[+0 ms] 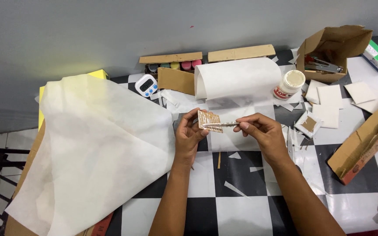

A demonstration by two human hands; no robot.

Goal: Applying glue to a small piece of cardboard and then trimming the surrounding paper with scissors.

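My left hand (188,136) pinches a small square of brown cardboard (209,120) smeared with white glue, held above the checkered table. My right hand (261,131) grips a thin glue-coated stick (224,125) whose tip lies across the cardboard square. Both hands hover over a white sheet of paper (237,87) that curls up at the far side. A white glue jar (290,84) with an open top stands just beyond my right hand.
A large crumpled white sheet (92,148) covers the left of the black-and-white checkered table (237,183). At the back sit a small white timer (147,85) and a box of paint bottles (176,65). On the right are an open cardboard box (333,50), white square pieces (329,102), cardboard strips (368,137).
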